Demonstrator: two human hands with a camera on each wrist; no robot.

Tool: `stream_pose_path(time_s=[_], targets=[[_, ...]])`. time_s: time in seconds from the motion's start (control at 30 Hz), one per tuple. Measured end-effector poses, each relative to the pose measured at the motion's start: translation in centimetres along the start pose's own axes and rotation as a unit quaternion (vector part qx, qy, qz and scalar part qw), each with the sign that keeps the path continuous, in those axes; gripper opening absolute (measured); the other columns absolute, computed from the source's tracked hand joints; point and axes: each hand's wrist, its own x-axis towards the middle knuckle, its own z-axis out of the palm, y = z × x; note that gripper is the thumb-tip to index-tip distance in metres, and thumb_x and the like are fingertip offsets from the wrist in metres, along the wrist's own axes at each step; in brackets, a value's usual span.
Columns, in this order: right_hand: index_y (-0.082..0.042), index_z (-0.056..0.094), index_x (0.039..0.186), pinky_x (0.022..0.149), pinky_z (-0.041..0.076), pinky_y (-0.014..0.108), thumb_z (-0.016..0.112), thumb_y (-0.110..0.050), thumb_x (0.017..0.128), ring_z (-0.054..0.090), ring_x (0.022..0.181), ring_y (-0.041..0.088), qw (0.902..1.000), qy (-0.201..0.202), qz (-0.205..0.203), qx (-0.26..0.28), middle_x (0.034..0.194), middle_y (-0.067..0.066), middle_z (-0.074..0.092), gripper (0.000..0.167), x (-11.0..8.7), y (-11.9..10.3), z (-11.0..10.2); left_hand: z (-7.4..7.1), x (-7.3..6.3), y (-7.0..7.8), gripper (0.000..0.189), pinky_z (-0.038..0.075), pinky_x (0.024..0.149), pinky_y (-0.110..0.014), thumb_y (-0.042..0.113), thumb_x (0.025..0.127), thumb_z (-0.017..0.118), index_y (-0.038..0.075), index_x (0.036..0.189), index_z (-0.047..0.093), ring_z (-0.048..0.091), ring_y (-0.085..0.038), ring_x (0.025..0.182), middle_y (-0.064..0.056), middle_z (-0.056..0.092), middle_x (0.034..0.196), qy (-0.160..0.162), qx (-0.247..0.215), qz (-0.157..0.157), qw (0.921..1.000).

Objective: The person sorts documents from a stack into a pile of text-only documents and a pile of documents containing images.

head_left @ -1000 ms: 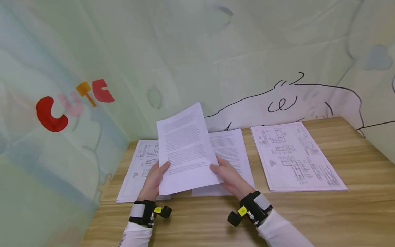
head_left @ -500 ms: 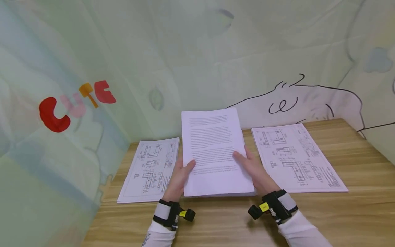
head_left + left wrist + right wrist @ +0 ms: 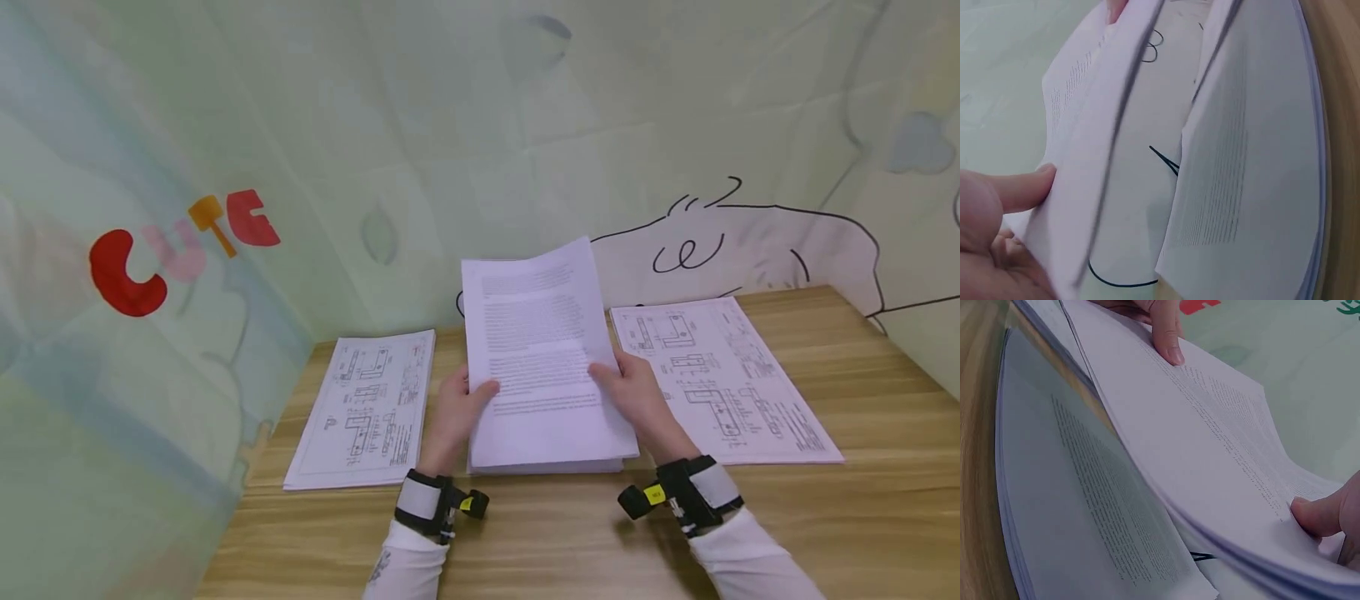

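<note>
Both hands hold a sheaf of printed paper (image 3: pixel 536 350) lifted above the table, its text side facing up. At its left edge the left hand (image 3: pixel 456 417) pinches it, thumb on top and fingers behind. The right hand (image 3: pixel 641 406) grips the right edge the same way, its thumb (image 3: pixel 1316 515) pressing the printed face in the right wrist view. Beneath the raised sheaf lies another text stack (image 3: pixel 1085 487) on the table, apart from it in both wrist views. In the head view that lower stack is mostly hidden, with only its near edge (image 3: pixel 551 468) showing.
On the left of the wooden table (image 3: pixel 540 542) lies a stack of technical drawings (image 3: pixel 363 408). A second drawing stack (image 3: pixel 723 383) lies to the right, partly behind the right hand. A printed cloth backdrop (image 3: pixel 360 125) stands behind the table and along its left.
Both hands have carried the sheaf to the right, from beside the left drawing stack to above the middle stack. It has straightened, and the left drawings are now uncovered.
</note>
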Motion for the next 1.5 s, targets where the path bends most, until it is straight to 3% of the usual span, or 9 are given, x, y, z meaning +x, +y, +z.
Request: stream_pose_path(time_s=[0.2,0.3,0.4,0.57,0.73,0.9,1.13,1.5], targets=[[0.0,0.051,0.141,0.07,0.05,0.023,0.056,-0.018,0.1,0.064,0.089,0.024,0.9959,0.038,-0.052,-0.063,0.12,0.024,0.067,0.045,0.7,1.3,0.5,-0.2,0.6,-0.3,0.034,0.056,0.071,-0.03,0.025,0.093,0.067,0.01,0.123,0.063,0.067,-0.018,0.085,-0.009,0.071,0.103,0.003,0.089,0.006,0.996],[0.004,0.054,0.136,0.069,0.05,0.025,0.058,-0.016,0.098,0.065,0.087,0.025,0.9935,0.038,-0.055,-0.093,0.114,0.026,0.068,0.043,1.0,1.9,0.7,-0.2,0.9,-0.8,0.036,0.056,0.073,-0.03,0.026,0.093,0.067,0.008,0.124,0.063,0.067,-0.017,0.087,-0.01,0.071,0.106,-0.004,0.114,-0.009,0.9935],[0.007,0.051,0.139,0.074,0.052,0.029,0.053,-0.013,0.1,0.065,0.092,0.025,0.9916,0.018,-0.041,-0.122,0.119,0.027,0.066,0.044,1.2,2.4,0.9,-0.2,1.1,-1.5,0.036,0.056,0.075,-0.03,0.023,0.094,0.063,0.006,0.127,0.062,0.067,-0.018,0.088,-0.012,0.071,0.109,-0.018,0.132,-0.017,0.9909],[0.009,0.049,0.139,0.083,0.055,0.039,0.049,-0.008,0.099,0.064,0.098,0.029,0.9878,0.002,-0.026,-0.153,0.124,0.029,0.064,0.044,1.4,3.1,1.1,-0.3,1.2,-2.2,0.035,0.055,0.074,-0.027,0.01,0.092,0.058,-0.003,0.125,0.062,0.066,-0.017,0.086,-0.017,0.071,0.108,-0.035,0.129,0.002,0.991],[0.007,0.05,0.139,0.086,0.055,0.043,0.054,-0.007,0.097,0.065,0.1,0.031,0.9877,-0.001,-0.012,-0.156,0.124,0.029,0.064,0.045,1.7,3.5,1.0,-0.6,1.5,-2.8,0.037,0.055,0.076,-0.026,0.013,0.094,0.06,0.001,0.129,0.061,0.067,-0.016,0.088,-0.015,0.071,0.11,-0.038,0.119,-0.03,0.9917],[0.005,0.041,0.147,0.097,0.053,0.049,0.053,-0.008,0.097,0.061,0.117,0.039,0.9875,-0.004,0.006,-0.157,0.135,0.031,0.057,0.053,1.9,3.7,1.0,-0.8,2.0,-3.3,0.043,0.055,0.08,-0.028,0.012,0.094,0.06,0.003,0.136,0.057,0.066,-0.017,0.092,-0.013,0.07,0.113,-0.033,0.13,-0.058,0.9892],[0.004,0.038,0.149,0.086,0.056,0.041,0.056,-0.008,0.096,0.065,0.106,0.035,0.9845,0.013,0.0,-0.175,0.13,0.03,0.06,0.057,2.1,3.9,1.1,-0.8,1.8,-3.3,0.048,0.05,0.073,-0.023,0.01,0.093,0.061,0.004,0.14,0.054,0.061,-0.016,0.09,-0.012,0.067,0.11,-0.023,0.14,-0.063,0.9879],[0.005,0.043,0.145,0.08,0.053,0.034,0.057,-0.009,0.096,0.063,0.103,0.033,0.9796,0.013,-0.009,-0.2,0.127,0.029,0.061,0.053,2.4,4.1,1.1,-0.7,1.8,-3.5,0.043,0.052,0.077,-0.026,0.009,0.094,0.06,0.004,0.136,0.058,0.061,-0.018,0.093,-0.012,0.067,0.112,0.008,0.143,-0.078,0.9866]])
